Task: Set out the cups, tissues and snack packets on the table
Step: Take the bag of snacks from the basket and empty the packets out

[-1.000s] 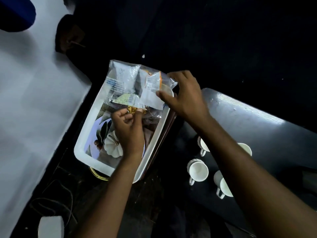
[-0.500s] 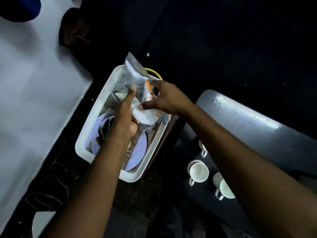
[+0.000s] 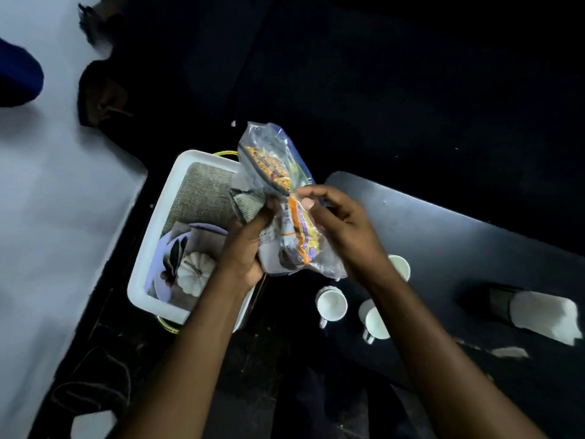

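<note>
A clear plastic bag of snack packets (image 3: 278, 172) is held up between the white bin and the dark table. My left hand (image 3: 247, 248) grips its lower left side. The fingertips of my right hand (image 3: 342, 229) pinch its right edge. Three white cups stand on the dark table (image 3: 459, 236) under my right forearm: one (image 3: 331, 304) at the left, one (image 3: 375, 320) nearer me, and one (image 3: 399, 267) partly hidden by my wrist.
The white bin (image 3: 158, 236) on the floor holds a woven mat, a purple plate (image 3: 164, 248), a dark napkin and a small white pumpkin (image 3: 194, 274). A black-and-white cylinder (image 3: 535, 312) lies on the table at the right. A white surface (image 3: 47, 232) runs along the left.
The bag has come up out of the bin and moved right towards the table. Both hands came with it, and the pumpkin in the bin shows again.
</note>
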